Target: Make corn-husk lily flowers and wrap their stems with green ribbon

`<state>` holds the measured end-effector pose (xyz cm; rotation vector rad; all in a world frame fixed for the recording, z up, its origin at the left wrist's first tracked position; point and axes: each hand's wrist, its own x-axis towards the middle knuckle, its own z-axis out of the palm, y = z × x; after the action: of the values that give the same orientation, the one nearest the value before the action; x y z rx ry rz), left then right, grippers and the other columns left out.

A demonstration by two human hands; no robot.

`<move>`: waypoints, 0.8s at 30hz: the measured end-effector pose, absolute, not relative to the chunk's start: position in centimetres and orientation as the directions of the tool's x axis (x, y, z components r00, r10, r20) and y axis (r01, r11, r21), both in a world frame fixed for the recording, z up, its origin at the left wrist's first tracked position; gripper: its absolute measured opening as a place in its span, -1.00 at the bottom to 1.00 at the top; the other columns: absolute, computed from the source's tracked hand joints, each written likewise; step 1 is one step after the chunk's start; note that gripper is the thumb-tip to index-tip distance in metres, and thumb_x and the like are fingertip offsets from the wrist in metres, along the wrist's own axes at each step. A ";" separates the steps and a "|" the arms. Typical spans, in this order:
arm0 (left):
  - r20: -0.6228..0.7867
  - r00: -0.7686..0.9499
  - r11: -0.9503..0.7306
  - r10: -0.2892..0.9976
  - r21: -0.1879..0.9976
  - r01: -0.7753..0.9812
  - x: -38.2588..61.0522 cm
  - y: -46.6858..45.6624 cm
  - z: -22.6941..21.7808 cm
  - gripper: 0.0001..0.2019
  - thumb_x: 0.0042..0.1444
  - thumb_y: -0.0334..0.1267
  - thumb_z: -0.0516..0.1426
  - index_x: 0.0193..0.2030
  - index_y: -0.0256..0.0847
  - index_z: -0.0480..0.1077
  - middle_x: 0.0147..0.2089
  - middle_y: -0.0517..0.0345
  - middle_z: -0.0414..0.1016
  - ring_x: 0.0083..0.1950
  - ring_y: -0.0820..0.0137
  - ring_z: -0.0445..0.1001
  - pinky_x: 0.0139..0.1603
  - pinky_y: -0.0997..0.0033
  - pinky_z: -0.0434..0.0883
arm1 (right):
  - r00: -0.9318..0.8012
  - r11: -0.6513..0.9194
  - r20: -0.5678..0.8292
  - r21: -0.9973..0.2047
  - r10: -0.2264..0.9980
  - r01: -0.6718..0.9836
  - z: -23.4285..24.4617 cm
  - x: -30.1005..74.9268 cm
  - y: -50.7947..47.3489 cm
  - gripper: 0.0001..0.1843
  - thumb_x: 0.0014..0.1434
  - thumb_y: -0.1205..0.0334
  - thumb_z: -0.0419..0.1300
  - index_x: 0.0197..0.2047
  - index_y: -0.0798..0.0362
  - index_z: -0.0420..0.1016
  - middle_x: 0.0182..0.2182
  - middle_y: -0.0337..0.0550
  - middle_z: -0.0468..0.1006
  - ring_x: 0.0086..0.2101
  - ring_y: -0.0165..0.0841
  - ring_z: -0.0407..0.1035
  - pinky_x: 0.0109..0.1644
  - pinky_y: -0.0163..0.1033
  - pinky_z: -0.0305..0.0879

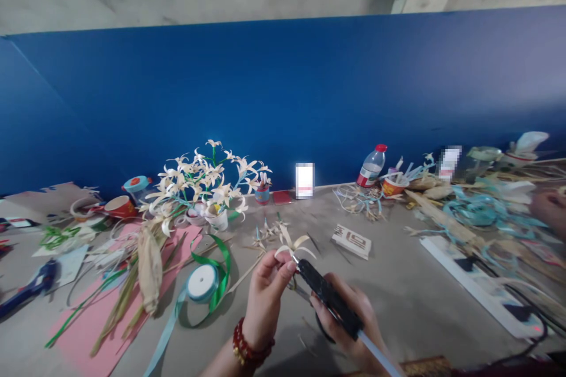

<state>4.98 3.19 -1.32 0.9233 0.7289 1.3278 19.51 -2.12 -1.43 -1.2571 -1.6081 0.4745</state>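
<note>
My left hand (266, 294), with a red bead bracelet at the wrist, pinches a small pale straw flower (292, 244) by its base. My right hand (349, 321) is wrapped round a black glue gun (329, 300), a clear glue stick poking out of its back end. The gun's tip touches the flower's base right by my left fingertips. Both hands hover over the grey table (398, 294) near its front edge.
A bunch of finished straw flowers (207, 179) stands in white cups behind. A green ribbon roll (202, 284), corn husks (149, 265) on pink paper, a blue glue gun (30, 285), a water bottle (371, 166), a power strip (481, 288) and teal ribbon scraps (481, 212) lie around. Another person's hand (550, 209) shows at right.
</note>
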 end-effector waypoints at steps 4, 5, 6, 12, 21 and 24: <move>0.068 0.120 -0.005 0.990 0.887 -0.461 5.0 3.2 -1.3 -0.83 0.05 -0.18 0.34 -0.36 -0.21 0.49 -0.35 0.18 0.44 -0.27 0.42 0.37 -0.17 0.47 0.34 | 0.042 0.385 0.465 -0.777 0.884 0.497 -1.2 19.5 -2.1 -0.73 0.23 0.07 0.12 -0.45 -0.03 0.23 -0.66 -0.35 0.33 -0.65 -0.43 0.24 -0.54 -0.36 0.12; 0.069 0.118 -0.007 0.991 0.889 -0.459 5.0 3.2 -1.2 -0.82 0.05 -0.18 0.34 -0.36 -0.21 0.49 -0.35 0.18 0.44 -0.27 0.41 0.37 -0.17 0.46 0.34 | 0.044 0.384 0.463 -0.782 0.885 0.492 -1.2 19.5 -2.0 -0.74 0.23 0.08 0.12 -0.45 -0.03 0.22 -0.66 -0.35 0.33 -0.66 -0.43 0.23 -0.54 -0.36 0.11; 0.070 0.115 -0.010 0.991 0.890 -0.456 5.0 3.2 -1.2 -0.82 0.05 -0.18 0.34 -0.36 -0.21 0.48 -0.35 0.18 0.44 -0.27 0.41 0.37 -0.17 0.46 0.34 | 0.045 0.384 0.461 -0.786 0.886 0.485 -1.2 19.5 -2.0 -0.74 0.23 0.09 0.12 -0.45 -0.03 0.22 -0.66 -0.36 0.32 -0.66 -0.44 0.22 -0.55 -0.36 0.10; 0.065 0.103 -0.012 0.993 0.891 -0.454 5.0 3.2 -1.3 -0.84 0.05 -0.19 0.34 -0.35 -0.21 0.50 -0.35 0.17 0.45 -0.27 0.41 0.38 -0.17 0.45 0.35 | 0.036 0.394 0.466 -0.786 0.884 0.476 -1.5 19.6 -2.0 -0.76 0.23 0.10 0.10 -0.44 -0.03 0.22 -0.66 -0.37 0.31 -0.66 -0.46 0.19 -0.56 -0.37 0.09; 0.064 0.091 -0.018 0.994 0.898 -0.439 5.1 3.1 -1.1 -0.83 0.04 -0.18 0.34 -0.38 -0.21 0.49 -0.35 0.15 0.47 -0.28 0.38 0.41 -0.19 0.43 0.37 | 0.047 0.385 0.472 -0.768 0.880 0.512 -1.4 19.7 -1.9 -0.78 0.22 0.12 0.11 -0.43 -0.03 0.24 -0.65 -0.35 0.40 -0.65 -0.44 0.27 -0.53 -0.37 0.16; 0.070 0.106 -0.016 0.992 0.898 -0.439 5.2 3.1 -1.1 -0.84 0.06 -0.18 0.33 -0.37 -0.19 0.50 -0.36 0.18 0.48 -0.28 0.40 0.41 -0.18 0.45 0.36 | 0.010 0.404 0.481 -0.747 0.877 0.528 -1.6 20.0 -1.8 -0.80 0.21 0.15 0.11 -0.43 -0.03 0.24 -0.63 -0.34 0.42 -0.64 -0.44 0.29 -0.52 -0.37 0.17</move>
<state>5.17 3.12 -1.08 0.9547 0.7667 1.3346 19.96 -1.84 -1.58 -1.2540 -1.6536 0.4341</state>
